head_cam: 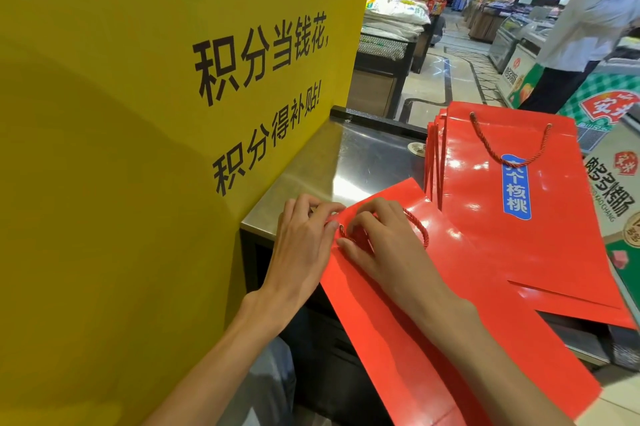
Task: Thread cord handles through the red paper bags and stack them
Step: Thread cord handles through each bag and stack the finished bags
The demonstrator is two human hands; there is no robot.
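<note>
Head view: both hands at the top edge of a flat red paper bag [398, 304] that lies on the steel surface [311, 183] with its lower part hanging off the near edge. Left hand [304, 245] sits at the bag's top-left corner, fingers curled, thumb and forefinger pinched together at the bag edge; what's between them is too small to make out, looks like the cord end. Right hand [377, 245] lies on the bag face, fingers bent down and pressing near the same corner, fingertips close to the left hand's, nearly touching. A red twisted cord [420, 229] loops out from under the right hand's fingers and curves across the bag, one end hidden under the hand. Can't tell whether the right hand grips the cord or just pins the paper. To the right, a stack of red bags [554, 235] lies flat, partly overlapping the bag in work; edges of several bags fan out at its left side. Top bag of the stack has a red cord handle [509, 145] threaded in, hanging in a U over a blue label [516, 188] with white characters. Yellow sign board [156, 113] with black characters stands hard against the left of the surface. Shop aisle behind, a person in a white shirt [595, 9] standing at far right
</note>
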